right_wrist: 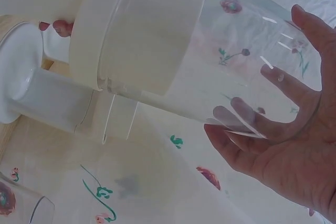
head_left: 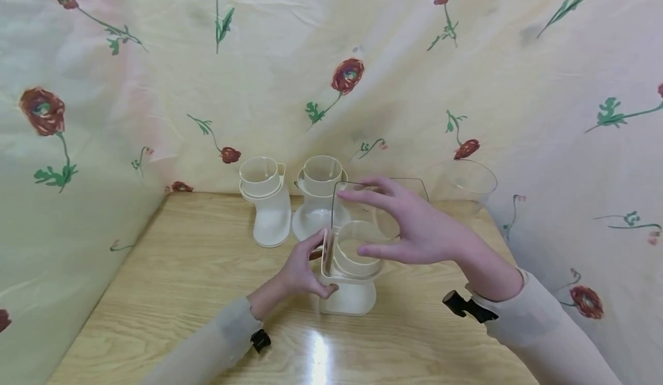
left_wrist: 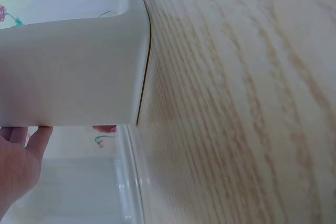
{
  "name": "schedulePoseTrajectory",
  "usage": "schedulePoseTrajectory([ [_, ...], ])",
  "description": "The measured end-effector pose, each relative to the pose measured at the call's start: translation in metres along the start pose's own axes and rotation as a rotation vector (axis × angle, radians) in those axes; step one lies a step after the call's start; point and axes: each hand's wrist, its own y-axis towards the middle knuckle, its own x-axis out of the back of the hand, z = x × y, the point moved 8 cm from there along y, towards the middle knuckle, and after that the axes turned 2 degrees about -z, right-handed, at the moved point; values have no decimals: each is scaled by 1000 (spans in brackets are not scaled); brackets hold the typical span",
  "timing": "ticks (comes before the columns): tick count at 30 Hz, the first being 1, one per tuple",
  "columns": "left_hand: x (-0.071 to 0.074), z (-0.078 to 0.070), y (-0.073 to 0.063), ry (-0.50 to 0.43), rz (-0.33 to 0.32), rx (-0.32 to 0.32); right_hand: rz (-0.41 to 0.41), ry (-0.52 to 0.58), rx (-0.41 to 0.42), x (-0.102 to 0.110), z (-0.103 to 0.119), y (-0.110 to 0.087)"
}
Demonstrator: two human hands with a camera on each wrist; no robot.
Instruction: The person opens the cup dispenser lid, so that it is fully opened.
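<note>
A white stand (head_left: 349, 300) with a round collar on top stands on the table before me. My left hand (head_left: 300, 267) grips its upper part from the left side, thumb toward the front; fingertips show at the edge of the white piece in the left wrist view. A clear container (right_wrist: 244, 51) sits in the white collar (right_wrist: 97, 30), its walls see-through. My right hand (head_left: 411, 224) curls round the far end of this container, thumb and fingers spread about it in the right wrist view. How deep the container sits in the collar is hard to tell.
Two more white stands with round tops, a left one (head_left: 271, 215) and a middle one (head_left: 313, 215), are behind on the wooden table (head_left: 207, 298). Farther right stands another clear container (head_left: 473, 180). Flowered cloth (head_left: 269, 86) hangs around the table.
</note>
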Motion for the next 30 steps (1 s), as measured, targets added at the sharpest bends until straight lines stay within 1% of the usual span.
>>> schedulePoseTrajectory([
  [4,-1,-1,0,2,9,-3,-1,11,-1,1,-1,-1],
  [11,0,0,0,1,9,36,2,-12,24,4,2,4],
  [18,-1,1,1,-10,11,61,55,-76,11,2,7,16],
  [22,-2,1,0,-25,9,62,74,-63,-11,2,5,16],
  [26,-1,0,0,-6,-2,35,63,-12,-27,4,1,10],
  [30,-1,0,0,11,-12,2,41,25,-19,6,-3,4],
])
